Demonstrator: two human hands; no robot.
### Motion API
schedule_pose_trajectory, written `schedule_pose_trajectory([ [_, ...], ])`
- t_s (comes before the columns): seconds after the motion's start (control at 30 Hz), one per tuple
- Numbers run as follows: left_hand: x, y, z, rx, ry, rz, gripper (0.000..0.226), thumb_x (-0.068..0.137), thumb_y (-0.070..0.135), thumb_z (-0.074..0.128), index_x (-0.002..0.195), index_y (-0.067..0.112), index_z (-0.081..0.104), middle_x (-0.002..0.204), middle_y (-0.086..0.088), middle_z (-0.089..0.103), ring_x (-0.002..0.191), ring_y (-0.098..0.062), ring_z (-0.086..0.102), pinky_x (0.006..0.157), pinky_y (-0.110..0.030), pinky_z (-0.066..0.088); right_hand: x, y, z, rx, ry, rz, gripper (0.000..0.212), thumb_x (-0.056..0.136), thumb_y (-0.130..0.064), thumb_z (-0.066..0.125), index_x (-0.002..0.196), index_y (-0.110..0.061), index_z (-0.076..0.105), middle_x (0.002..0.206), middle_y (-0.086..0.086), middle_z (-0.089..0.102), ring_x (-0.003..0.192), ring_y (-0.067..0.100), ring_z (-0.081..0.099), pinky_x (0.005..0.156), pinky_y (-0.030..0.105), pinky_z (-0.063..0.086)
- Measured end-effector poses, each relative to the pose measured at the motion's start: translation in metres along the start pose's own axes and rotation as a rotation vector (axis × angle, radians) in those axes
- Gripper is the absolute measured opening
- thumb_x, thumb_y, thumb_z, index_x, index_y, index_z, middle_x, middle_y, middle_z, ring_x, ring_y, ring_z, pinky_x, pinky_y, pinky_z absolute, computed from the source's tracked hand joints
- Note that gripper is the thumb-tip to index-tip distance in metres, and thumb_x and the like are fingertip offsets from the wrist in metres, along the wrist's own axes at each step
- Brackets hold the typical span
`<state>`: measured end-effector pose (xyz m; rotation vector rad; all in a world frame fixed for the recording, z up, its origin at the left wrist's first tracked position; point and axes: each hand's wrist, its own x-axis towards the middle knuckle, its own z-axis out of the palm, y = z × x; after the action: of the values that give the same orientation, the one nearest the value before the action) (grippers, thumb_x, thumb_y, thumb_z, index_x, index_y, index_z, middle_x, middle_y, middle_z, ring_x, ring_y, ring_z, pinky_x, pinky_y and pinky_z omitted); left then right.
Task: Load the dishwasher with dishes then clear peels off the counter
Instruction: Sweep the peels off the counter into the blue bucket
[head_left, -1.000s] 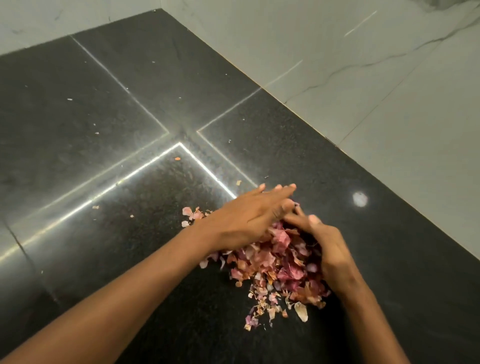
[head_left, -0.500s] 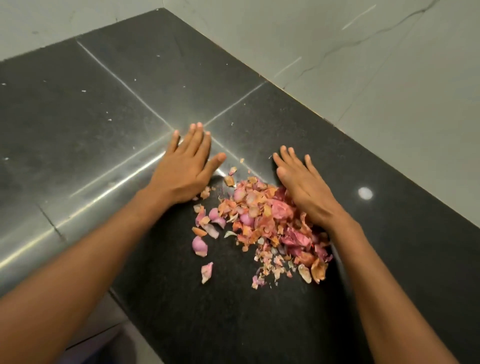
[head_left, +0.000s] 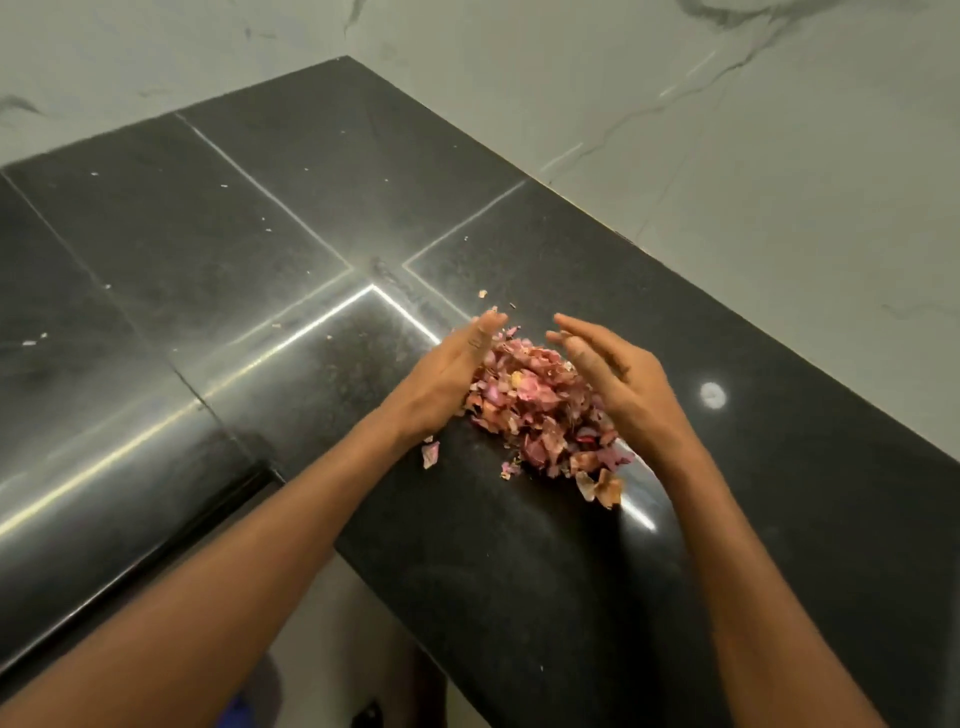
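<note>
A heap of pink and orange onion peels (head_left: 540, 410) lies on the black stone counter (head_left: 519, 561) near its inner corner. My left hand (head_left: 447, 379) stands on its edge against the heap's left side, fingers straight. My right hand (head_left: 618, 379) is on the heap's right side, palm facing inward, fingers straight and slightly blurred. The peels sit between the two palms. A few loose peels (head_left: 602, 486) lie in front of the heap, and one peel (head_left: 430, 454) lies by my left wrist.
Grey marbled wall tiles (head_left: 727, 156) rise behind and to the right of the L-shaped counter. Small crumbs (head_left: 483, 294) dot the dark surface. The counter's front edge (head_left: 395, 587) drops off below my forearms, with floor beneath.
Both hands were flat on the counter and spread apart beyond the peels; now they stand on edge and have closed in on the heap, pushing the scattered peels into a tighter pile.
</note>
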<state>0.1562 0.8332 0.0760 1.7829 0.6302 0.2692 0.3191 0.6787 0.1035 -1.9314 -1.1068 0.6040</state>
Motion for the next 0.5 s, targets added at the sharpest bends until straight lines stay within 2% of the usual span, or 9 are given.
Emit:
schedule_pose_trajectory([
  [0.07, -0.009, -0.006, -0.008, 0.021, 0.1, 0.003, 0.063, 0.097, 0.071, 0.016, 0.15, 0.044, 0.04, 0.161, 0.008, 0.034, 0.141, -0.008, 0.034, 0.12, -0.047, 0.029, -0.034, 0.006, -0.009, 0.016, 0.103, 0.027, 0.052, 0.098, -0.066, 0.045, 0.145, -0.044, 0.053, 0.143, -0.021, 0.058, 0.134, -0.004, 0.05, 0.114, 0.042, 0.043],
  [0.13, -0.018, -0.018, -0.012, 0.043, 0.223, -0.021, 0.061, 0.101, 0.068, 0.018, 0.151, 0.04, 0.039, 0.16, 0.003, 0.037, 0.144, -0.014, 0.036, 0.12, -0.052, 0.028, -0.069, 0.025, -0.009, -0.067, 0.146, 0.114, 0.064, 0.092, -0.074, 0.046, 0.151, -0.051, 0.039, 0.155, -0.024, 0.04, 0.142, -0.003, 0.036, 0.117, 0.043, 0.037],
  [0.2, -0.025, -0.029, -0.008, 0.111, 0.321, 0.004, 0.062, 0.104, 0.061, 0.019, 0.152, 0.029, 0.042, 0.159, 0.0, 0.038, 0.145, -0.007, 0.031, 0.125, -0.045, 0.021, -0.094, 0.043, 0.001, -0.171, 0.104, 0.243, 0.089, 0.08, -0.087, 0.048, 0.157, -0.056, 0.015, 0.166, -0.024, 0.013, 0.154, 0.007, 0.014, 0.122, 0.053, 0.026],
  [0.23, -0.025, -0.034, -0.003, 0.222, 0.334, 0.042, 0.064, 0.105, 0.059, 0.017, 0.151, 0.022, 0.043, 0.159, -0.001, 0.039, 0.145, -0.002, 0.027, 0.126, -0.04, 0.015, -0.1, 0.049, 0.007, -0.264, 0.072, 0.251, 0.101, 0.073, -0.094, 0.047, 0.158, -0.056, 0.005, 0.169, -0.024, 0.002, 0.157, 0.01, 0.002, 0.124, 0.056, 0.018],
  [0.3, -0.021, -0.042, 0.008, 0.41, 0.314, 0.1, 0.072, 0.104, 0.062, 0.011, 0.152, 0.018, 0.041, 0.16, -0.001, 0.037, 0.149, -0.001, 0.022, 0.127, -0.037, 0.009, -0.1, 0.059, 0.017, -0.451, 0.009, 0.161, 0.114, 0.068, -0.101, 0.043, 0.158, -0.052, -0.008, 0.17, -0.017, -0.011, 0.157, 0.015, -0.013, 0.127, 0.05, 0.002],
  [0.4, -0.01, -0.042, 0.027, 0.44, 0.287, 0.104, 0.075, 0.102, 0.066, 0.008, 0.156, 0.021, 0.035, 0.162, 0.001, 0.032, 0.152, -0.004, 0.018, 0.128, -0.038, 0.007, -0.081, 0.048, 0.029, -0.445, -0.016, 0.134, 0.125, 0.065, -0.097, 0.056, 0.157, -0.052, -0.016, 0.169, -0.015, -0.021, 0.155, 0.02, -0.019, 0.124, 0.045, -0.002],
  [0.5, -0.002, -0.034, 0.042, 0.419, 0.254, 0.144, 0.07, 0.103, 0.066, 0.013, 0.156, 0.025, 0.034, 0.164, 0.003, 0.03, 0.152, -0.002, 0.015, 0.128, -0.038, 0.008, -0.06, 0.045, 0.04, -0.48, 0.003, -0.016, 0.126, 0.067, -0.091, 0.065, 0.161, -0.045, -0.006, 0.171, -0.005, -0.016, 0.157, 0.021, -0.016, 0.128, 0.051, 0.003],
])
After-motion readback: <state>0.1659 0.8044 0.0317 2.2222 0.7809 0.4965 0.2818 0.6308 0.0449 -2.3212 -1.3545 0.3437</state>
